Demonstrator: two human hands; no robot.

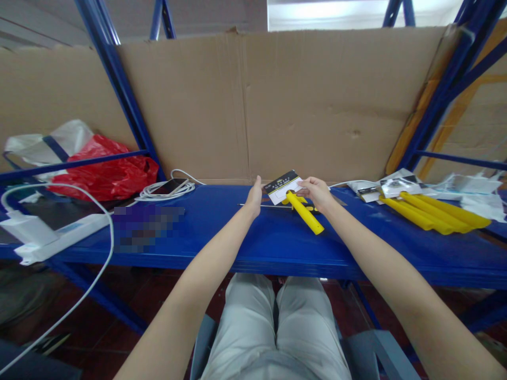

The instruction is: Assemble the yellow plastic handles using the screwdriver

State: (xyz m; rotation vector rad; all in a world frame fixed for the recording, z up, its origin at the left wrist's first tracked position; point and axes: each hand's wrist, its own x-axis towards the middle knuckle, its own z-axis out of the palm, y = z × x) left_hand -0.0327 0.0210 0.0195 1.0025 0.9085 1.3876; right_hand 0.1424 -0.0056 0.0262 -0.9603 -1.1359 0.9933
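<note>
A black and white printed card (278, 189) with a yellow plastic tube-shaped handle (306, 214) attached is raised over the blue shelf top. My right hand (316, 192) pinches the card at its right edge. On the card's left side, my left hand (254, 197) is held upright with its fingers stretched out. Whether it touches the card's edge I cannot tell. Beneath the handle lies what looks like a screwdriver (311, 208), its black and yellow grip partly hidden and its thin metal shaft pointing left.
Several yellow handles with cards (435, 211) are piled at the right. Leftward are a coiled white cable (166, 191), a white power strip (67, 237) and a red plastic bag (103, 169). A cardboard panel (245, 105) closes off the back between blue posts.
</note>
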